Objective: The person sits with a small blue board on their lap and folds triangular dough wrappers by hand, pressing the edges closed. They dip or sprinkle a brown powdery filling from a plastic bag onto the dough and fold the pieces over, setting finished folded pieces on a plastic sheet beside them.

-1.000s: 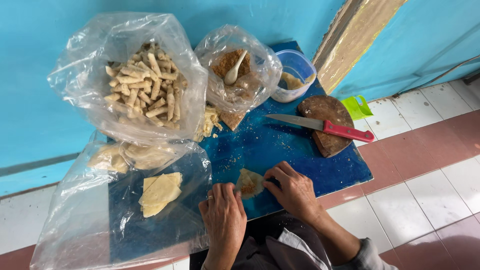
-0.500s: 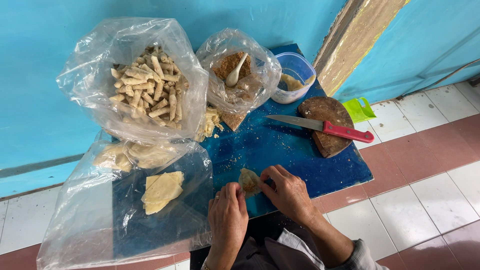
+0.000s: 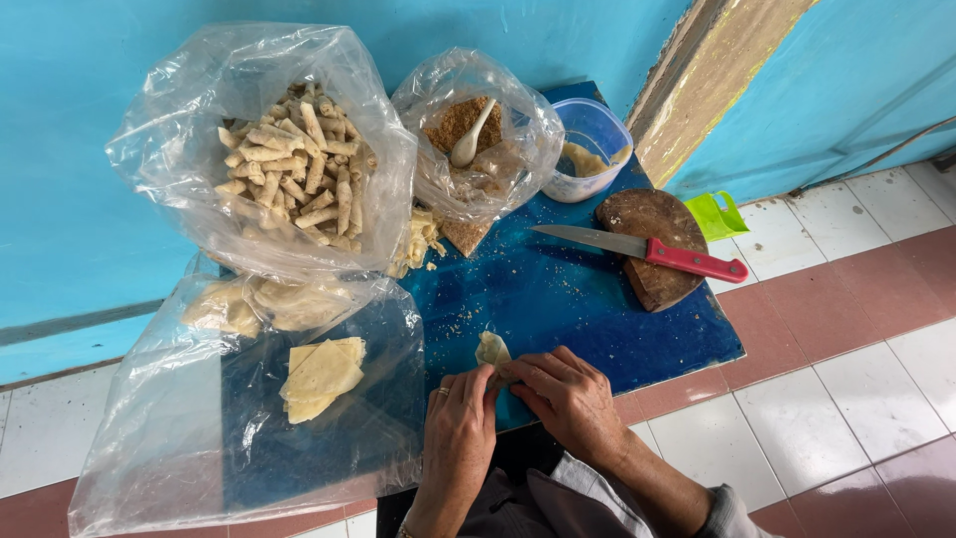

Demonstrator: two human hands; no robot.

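Note:
Both my hands meet at the near edge of a low blue table (image 3: 597,329). My left hand (image 3: 460,418) and my right hand (image 3: 563,394) pinch a small pale dough wrapper (image 3: 492,351) between their fingertips, and the wrapper is partly folded. A ring shows on my left hand. To the left, thin pale wrappers (image 3: 322,374) lie inside a big clear plastic bag (image 3: 179,448).
A clear bag of rolled pastry sticks (image 3: 289,169) stands at the back left. Beside it is a bag of brown crumbly filling (image 3: 460,120) with a white spoon (image 3: 470,139). A plastic tub (image 3: 593,149), a red-handled knife (image 3: 647,249) on a round wooden board (image 3: 652,224), a green object (image 3: 719,214) and the tiled floor lie right.
My hands have closed in on the wrapper and folded it smaller. The view has shifted slightly; the other things have not moved.

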